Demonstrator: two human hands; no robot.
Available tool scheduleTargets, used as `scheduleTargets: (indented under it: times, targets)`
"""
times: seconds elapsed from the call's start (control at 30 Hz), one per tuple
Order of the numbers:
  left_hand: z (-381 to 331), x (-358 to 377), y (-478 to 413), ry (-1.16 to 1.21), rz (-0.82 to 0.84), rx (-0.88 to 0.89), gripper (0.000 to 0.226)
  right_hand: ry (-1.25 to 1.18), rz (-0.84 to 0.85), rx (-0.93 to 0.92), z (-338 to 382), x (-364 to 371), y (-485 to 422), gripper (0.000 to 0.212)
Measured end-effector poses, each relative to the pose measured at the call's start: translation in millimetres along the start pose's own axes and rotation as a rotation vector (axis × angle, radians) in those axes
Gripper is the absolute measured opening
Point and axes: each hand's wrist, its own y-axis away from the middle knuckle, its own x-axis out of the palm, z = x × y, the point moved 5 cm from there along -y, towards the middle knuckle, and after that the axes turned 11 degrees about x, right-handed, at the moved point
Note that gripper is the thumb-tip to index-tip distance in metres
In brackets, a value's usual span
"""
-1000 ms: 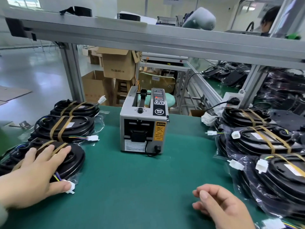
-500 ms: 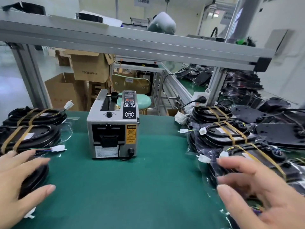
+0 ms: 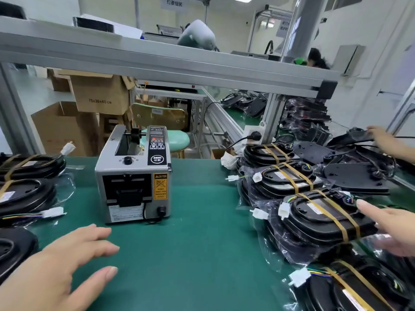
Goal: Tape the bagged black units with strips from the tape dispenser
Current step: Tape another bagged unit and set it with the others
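A grey tape dispenser (image 3: 134,178) stands in the middle of the green mat (image 3: 197,254). Bagged black units with tan tape strips are stacked at the right; the nearest top one (image 3: 318,216) lies under my right hand (image 3: 390,227), whose straight fingers reach over its right end. Whether they touch it is unclear. More taped bagged units (image 3: 24,194) sit at the left. My left hand (image 3: 58,265) hovers over the mat at the lower left, fingers spread, holding nothing.
An aluminium frame beam (image 3: 157,63) crosses overhead. Another person's hand (image 3: 381,138) reaches onto unbagged black units (image 3: 354,167) at the far right. Cardboard boxes (image 3: 96,93) and a green stool (image 3: 177,138) stand behind the bench.
The view has swung right. My left hand has left the left unit and now hovers over the mat. My right hand has moved further right along the stacked unit.
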Motion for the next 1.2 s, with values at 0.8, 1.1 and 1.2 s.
scheduleTargets:
  times: [0.8, 1.1, 1.2]
  targets:
    - [-31, 17, 0, 0.083, 0.07, -0.178, 0.038, -0.599, -0.059, -0.248, 121, 43, 79, 0.063]
    - [-89, 23, -54, 0.169, -0.003, -0.018, 0.054, -0.025, 0.011, -0.952, 163, 97, 197, 0.083]
    - [-108, 18, -96, 0.178, -0.038, 0.085, 0.054, -0.034, 0.142, -1.077, 164, 126, 218, 0.082]
